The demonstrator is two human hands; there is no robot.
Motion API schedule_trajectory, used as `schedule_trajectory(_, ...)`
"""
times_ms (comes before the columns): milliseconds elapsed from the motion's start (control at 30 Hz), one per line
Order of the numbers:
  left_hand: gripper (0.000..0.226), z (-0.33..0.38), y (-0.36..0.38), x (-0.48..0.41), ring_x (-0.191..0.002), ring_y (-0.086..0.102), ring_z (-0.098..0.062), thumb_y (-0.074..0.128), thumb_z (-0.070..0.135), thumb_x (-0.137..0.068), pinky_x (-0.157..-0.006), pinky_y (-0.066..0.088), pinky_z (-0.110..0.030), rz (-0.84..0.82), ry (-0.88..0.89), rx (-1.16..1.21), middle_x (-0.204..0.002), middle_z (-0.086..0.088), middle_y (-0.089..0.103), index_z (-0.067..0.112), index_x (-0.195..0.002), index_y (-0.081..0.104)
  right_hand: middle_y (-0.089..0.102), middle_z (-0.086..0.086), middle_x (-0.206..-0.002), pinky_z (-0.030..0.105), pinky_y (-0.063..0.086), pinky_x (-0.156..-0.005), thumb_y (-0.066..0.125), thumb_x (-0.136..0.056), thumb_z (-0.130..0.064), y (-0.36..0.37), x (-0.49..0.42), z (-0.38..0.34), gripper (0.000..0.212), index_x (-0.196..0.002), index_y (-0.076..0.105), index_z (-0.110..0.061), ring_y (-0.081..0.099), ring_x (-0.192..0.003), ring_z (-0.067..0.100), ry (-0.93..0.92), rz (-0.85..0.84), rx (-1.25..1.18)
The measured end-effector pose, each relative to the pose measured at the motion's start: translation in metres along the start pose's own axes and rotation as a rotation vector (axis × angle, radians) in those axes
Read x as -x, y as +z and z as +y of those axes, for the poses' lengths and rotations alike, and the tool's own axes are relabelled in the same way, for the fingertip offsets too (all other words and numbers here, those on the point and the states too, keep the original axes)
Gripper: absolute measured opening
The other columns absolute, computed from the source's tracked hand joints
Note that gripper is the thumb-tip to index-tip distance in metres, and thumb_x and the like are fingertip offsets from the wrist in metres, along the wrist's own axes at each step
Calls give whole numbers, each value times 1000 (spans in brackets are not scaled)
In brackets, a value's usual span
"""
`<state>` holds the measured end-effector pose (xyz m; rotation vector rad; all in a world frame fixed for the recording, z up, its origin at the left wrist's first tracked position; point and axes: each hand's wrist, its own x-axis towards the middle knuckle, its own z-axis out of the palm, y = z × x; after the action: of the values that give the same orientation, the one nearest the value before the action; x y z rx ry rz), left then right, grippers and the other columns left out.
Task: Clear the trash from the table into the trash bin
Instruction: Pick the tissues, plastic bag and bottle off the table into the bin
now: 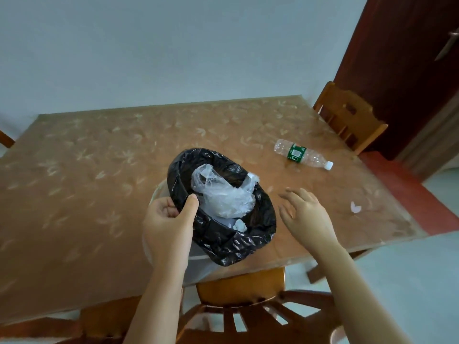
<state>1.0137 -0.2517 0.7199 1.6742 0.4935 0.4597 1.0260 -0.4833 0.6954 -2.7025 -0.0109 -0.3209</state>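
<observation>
My left hand [169, 224] grips the near-left rim of a trash bin [258, 234] lined with a black bag, held over the table's front edge. Inside the bin lie a crumpled clear plastic bag [223, 194] and a small white wad [240, 225]. Just right of the bin hovers my right hand [305, 214], fingers spread and holding nothing. An empty clear water bottle [303, 153] with a green label and white cap lies on its side at the table's right. A small white scrap [355, 207] rests near the right front corner.
The table [87, 182] has a brown leaf-patterned cover. A wooden chair [248, 301] stands tucked in below me, another chair [347, 115] at the far right. A dark red door [409, 58] is at the upper right, a pale wall behind.
</observation>
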Motion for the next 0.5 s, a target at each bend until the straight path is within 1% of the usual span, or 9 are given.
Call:
schedule_trajectory(67,25,1,12,5,-55,51,-24,63,52,-57,-66,53,-53,-13,10,13,-51,5,50,30,-55,52,61,10,-119,43,47,-89,57,-83,-15,-3,9,14,27,-110,62,-12,52,-112,30,55,4,18)
schedule_trajectory(133,27,1,22,13,-56,52,-24,64,50,-58,-67,53,-55,-23,16,31,-54,0,53,26,-59,53,60,10,-122,42,45,-91,56,-84,-14,-9,18,30,28,-111,61,-11,51,-114,30,90,-2,36)
schedule_trajectory(267,23,7,42,40,-54,49,-22,64,51,-56,-66,53,-55,-30,12,26,-49,6,48,31,-56,52,59,8,-124,41,43,-94,56,-84,-14,-29,34,65,30,-114,60,-13,50,-116,28,148,21,24)
schedule_trajectory(367,31,13,58,67,-55,47,-23,63,51,-57,-66,53,-56,-39,40,13,-51,0,45,22,-63,53,60,9,-122,43,44,-94,58,-83,-14,-43,46,92,29,-112,61,-12,51,-116,30,151,49,-3)
schedule_trajectory(433,30,17,71,95,-56,48,-24,63,50,-58,-66,54,-52,-52,61,19,-51,1,45,21,-61,53,61,8,-120,42,45,-92,58,-82,-14,-52,59,114,29,-111,61,-12,51,-114,30,141,50,-19)
schedule_trajectory(500,25,22,84,127,-55,46,-21,63,50,-56,-60,50,-41,-12,66,23,-47,8,44,29,-53,50,61,8,-120,42,44,-92,58,-82,-13,-65,76,141,29,-111,61,-12,51,-113,29,130,27,-32)
